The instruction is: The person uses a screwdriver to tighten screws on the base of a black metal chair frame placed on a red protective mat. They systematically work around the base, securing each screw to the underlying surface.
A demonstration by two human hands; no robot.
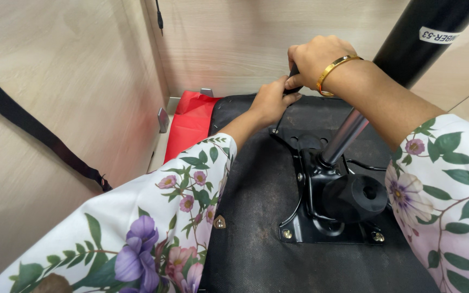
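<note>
Black lever handle (293,72) at twelve o'clock sat clenched in the right hand (315,61); the left hand (270,101) pinched it below. A slip might jam fingers against the metal plate (321,217).

Both arms wear loose white sleeves printed with flowers and leaves. The left sleeve (153,222) shows large purple blooms, smaller pink blossoms with yellow centres, thin brown stems and dark green leaves; its cuff ends partway up the forearm. The right sleeve (451,190) carries the same pattern, with 1 pale purple flower near its edge and broad green leaves along brown twigs. On the right wrist sits 1 gold bangle (335,69), plain, smooth and shiny. The left hand (271,102) and right hand (315,57) are bare, without rings or gloves.
</note>
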